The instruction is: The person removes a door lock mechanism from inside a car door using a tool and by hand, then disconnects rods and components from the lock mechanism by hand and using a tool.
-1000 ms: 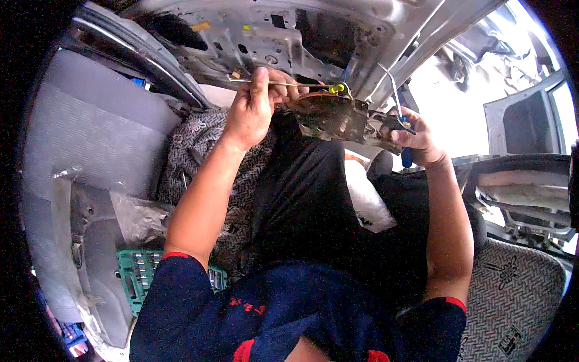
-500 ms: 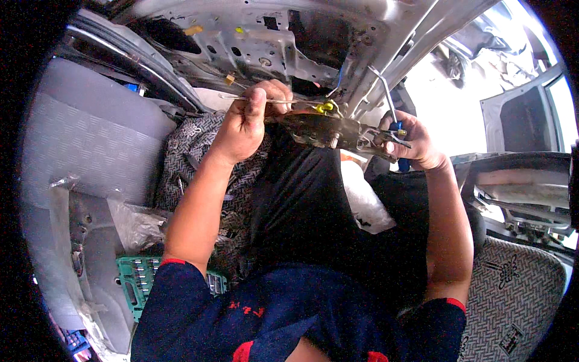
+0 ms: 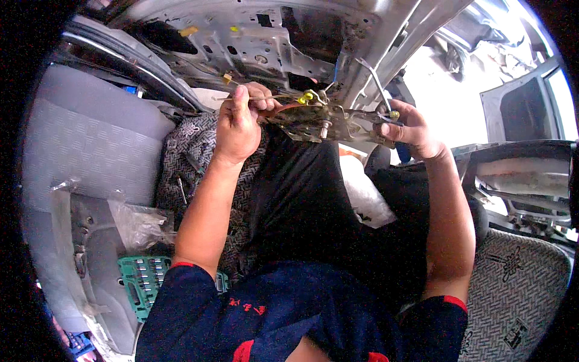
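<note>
Gripping metal latch assembly [image 3: 325,123] | left hand [image 3: 238,123], right hand [image 3: 410,123] clenched on ends | door panel [image 3: 253,42] edge just above

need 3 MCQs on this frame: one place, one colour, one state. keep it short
1. Where does the green socket set tray lie?
A. below the person's left elbow
B. on the right seat
C. on the door panel

2. What colour are the clips on the metal latch mechanism?
A. red
B. yellow
C. blue

3. How is the mechanism held?
A. lying on the lap
B. left hand only
C. both hands

Key: 1 A, the tray sits low on the left. 2 B, yellow clips sit on the rods. 3 C, left hand and right hand grip opposite ends.
</note>
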The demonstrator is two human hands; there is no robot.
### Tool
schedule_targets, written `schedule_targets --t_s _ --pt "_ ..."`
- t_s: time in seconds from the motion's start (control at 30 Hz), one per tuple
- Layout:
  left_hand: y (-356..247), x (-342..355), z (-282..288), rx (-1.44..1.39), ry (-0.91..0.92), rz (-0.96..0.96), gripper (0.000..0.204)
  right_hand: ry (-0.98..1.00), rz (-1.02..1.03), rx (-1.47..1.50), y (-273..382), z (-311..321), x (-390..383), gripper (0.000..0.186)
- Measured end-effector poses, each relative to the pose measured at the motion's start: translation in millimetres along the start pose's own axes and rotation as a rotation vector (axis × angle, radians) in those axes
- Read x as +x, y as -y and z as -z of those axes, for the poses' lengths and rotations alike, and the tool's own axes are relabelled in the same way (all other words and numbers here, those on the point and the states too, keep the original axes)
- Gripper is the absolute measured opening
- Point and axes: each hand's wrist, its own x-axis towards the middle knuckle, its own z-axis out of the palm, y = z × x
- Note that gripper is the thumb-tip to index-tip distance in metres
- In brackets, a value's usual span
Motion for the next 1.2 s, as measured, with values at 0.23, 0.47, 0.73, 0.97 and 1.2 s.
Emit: schedule_targets --t_s 0.23,0.47,0.73,0.97,1.2 --pt "-1.5 1.7 0.6 -0.078 -0.023 -0.026 0.041 -0.068 -0.045 0.178 -3.7 -0.1 1.2 0.048" --pt "-4.0 -5.8 3.0 0.062 0.017 -0.031 0.047 -0.147 -0.063 0.129 13.5 -11.6 -0.8 0.04" --pt "-22.0 -3.9 -27.9 0.336 0.134 -0.044 0.048 -0.517 0.337 -0.502 71.0 -36.0 -24.6 0.014" --pt "-23.8 11.0 -48.8 0.603 0.116 -0.075 0.042 -0.11 0.556 -1.122 100.4 -76.4 -11.6 0.034" --pt "-23.0 19.0 -47.1 0.7 0.085 0.03 0.04 0.124 0.573 -1.174 104.0 -60.1 8.1 0.031"
